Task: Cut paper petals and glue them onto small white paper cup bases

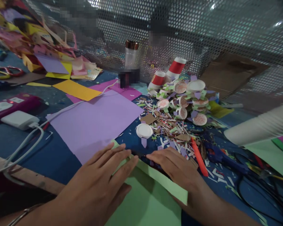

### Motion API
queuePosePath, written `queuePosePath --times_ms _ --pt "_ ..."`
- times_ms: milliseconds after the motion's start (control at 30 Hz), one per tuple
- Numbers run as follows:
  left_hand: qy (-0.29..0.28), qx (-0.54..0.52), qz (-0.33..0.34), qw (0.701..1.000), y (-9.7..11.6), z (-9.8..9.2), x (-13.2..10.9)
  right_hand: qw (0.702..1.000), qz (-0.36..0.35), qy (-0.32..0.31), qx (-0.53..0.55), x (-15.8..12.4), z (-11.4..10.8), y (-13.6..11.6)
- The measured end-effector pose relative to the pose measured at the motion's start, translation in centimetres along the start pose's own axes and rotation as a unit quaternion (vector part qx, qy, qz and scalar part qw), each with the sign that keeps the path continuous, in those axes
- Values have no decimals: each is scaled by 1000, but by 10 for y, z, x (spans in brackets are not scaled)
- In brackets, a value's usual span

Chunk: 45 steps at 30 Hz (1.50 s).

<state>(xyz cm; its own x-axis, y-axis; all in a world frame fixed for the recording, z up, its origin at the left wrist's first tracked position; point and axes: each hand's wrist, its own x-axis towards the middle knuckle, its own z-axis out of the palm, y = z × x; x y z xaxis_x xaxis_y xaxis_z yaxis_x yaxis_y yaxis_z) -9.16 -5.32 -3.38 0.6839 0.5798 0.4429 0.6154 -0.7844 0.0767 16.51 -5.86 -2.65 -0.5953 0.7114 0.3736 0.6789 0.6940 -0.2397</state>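
Light green paper (143,201) lies at the bottom centre, its upper edge folded over in a narrow strip. Flat on the left part of this paper rests my left hand (106,179), fingers stretched out and slightly apart. My right hand (179,172) is at the strip's right side, fingers bent and close together; its thumb is hidden, and something dark shows under the fingertips. A small white disc with a purple tab (144,131) lies just beyond both hands. Purple paper (96,122) spreads out past my left hand.
Paper scraps (169,125) and a pile of small paper cups (182,100) are at the right, near an orange-red tool (199,157) and black cables. A white roll (261,124) lies far right. A white charger (20,120) with its cable and scissors (7,72) are left.
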Motion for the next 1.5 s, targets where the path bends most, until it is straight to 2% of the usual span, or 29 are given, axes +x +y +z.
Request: queuePosePath --times_ms 167,500,933,1167,1400,1500 --pt "-3 11 9 1000 -2 -2 0 1000 25 2 11 0 3 0" --pt "13 -9 -13 1000 1 8 -3 999 1 6 -44 10 4 -3" --pt "12 6 9 1000 -3 7 -3 999 -19 9 -43 26 16 -6" --pt "9 9 16 1000 -2 6 -2 998 -24 41 -39 41 22 -9" --pt "24 -50 -46 997 0 0 -7 997 -21 37 -64 26 12 -5" --pt "-10 -74 -62 995 0 0 -6 996 -13 36 -82 15 8 1"
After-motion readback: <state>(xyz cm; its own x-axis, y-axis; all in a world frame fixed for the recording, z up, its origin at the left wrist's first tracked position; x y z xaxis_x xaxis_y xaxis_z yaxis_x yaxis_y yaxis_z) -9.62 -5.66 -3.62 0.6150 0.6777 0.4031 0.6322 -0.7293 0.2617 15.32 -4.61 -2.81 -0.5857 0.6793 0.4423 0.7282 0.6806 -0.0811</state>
